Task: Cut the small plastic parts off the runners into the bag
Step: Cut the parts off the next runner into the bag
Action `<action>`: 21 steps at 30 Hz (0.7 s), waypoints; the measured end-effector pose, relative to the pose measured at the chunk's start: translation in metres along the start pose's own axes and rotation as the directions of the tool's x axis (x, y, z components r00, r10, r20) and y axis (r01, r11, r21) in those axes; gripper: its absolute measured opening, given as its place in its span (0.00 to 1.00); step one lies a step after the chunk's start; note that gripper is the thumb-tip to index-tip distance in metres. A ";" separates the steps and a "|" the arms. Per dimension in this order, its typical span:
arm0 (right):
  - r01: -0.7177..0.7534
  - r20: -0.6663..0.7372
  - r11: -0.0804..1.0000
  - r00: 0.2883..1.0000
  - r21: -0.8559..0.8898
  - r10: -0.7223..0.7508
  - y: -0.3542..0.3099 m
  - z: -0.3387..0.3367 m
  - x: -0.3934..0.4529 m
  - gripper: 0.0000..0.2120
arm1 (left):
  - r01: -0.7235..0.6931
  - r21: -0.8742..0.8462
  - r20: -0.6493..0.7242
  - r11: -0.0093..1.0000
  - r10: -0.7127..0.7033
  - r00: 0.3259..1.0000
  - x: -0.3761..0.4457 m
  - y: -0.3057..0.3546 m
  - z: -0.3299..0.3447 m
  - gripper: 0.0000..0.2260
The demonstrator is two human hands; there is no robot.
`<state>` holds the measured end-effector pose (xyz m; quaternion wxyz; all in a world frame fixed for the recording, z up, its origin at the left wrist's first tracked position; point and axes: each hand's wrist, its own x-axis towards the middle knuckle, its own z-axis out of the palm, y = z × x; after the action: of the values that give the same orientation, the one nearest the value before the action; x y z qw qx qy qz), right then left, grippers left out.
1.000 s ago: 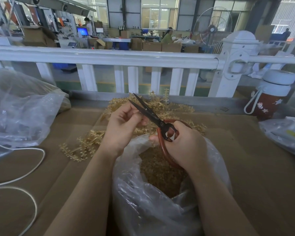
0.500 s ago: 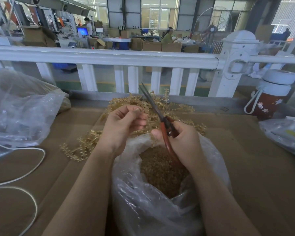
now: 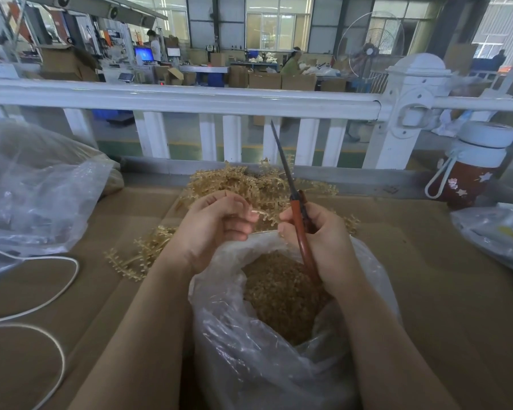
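A clear plastic bag [image 3: 267, 365] stands open in front of me, holding a heap of small tan cut parts [image 3: 282, 294]. My left hand [image 3: 214, 229] pinches a tan runner strip [image 3: 264, 216] just above the bag's mouth. My right hand [image 3: 320, 244] grips red-handled scissors [image 3: 298, 214], blades closed and pointing up and away from the strip. A pile of tan runners [image 3: 249, 184] lies on the cardboard behind my hands, and more runners [image 3: 139, 255] lie to the left.
The cardboard-covered table [image 3: 442, 291] ends at a white railing [image 3: 190, 99]. A large clear bag [image 3: 33, 187] sits at the left, a white cord [image 3: 57, 279] loops below it. At the right stand a red bottle with a white lid [image 3: 471, 167] and another plastic bag [image 3: 498, 232].
The scissors were open at the strip a second ago. They have closed and swung upright, to the right. My left hand has drawn slightly toward the bag with the strip.
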<state>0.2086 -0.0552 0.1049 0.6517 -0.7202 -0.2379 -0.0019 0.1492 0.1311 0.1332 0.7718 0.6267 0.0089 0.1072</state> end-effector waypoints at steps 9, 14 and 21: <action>0.073 -0.006 0.997 0.997 -0.008 -0.074 -0.001 -0.002 0.001 0.09 | 0.159 0.208 0.148 0.965 -0.192 0.970 -0.007 0.004 -0.009 0.09; 0.088 -0.039 0.996 0.995 -0.022 -0.089 0.001 -0.001 0.002 0.09 | 0.185 0.176 0.208 0.967 -0.220 0.953 -0.009 0.010 -0.011 0.06; 0.038 -0.174 0.991 0.983 -0.128 -0.060 0.005 -0.001 0.005 0.11 | 0.177 -0.303 0.063 0.936 -0.166 0.984 -0.002 0.013 -0.007 0.05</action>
<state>0.2146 -0.0546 0.1021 0.6241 -0.7502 -0.1960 -0.0970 0.1443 0.1401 0.1444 0.8664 0.4976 0.0325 0.0281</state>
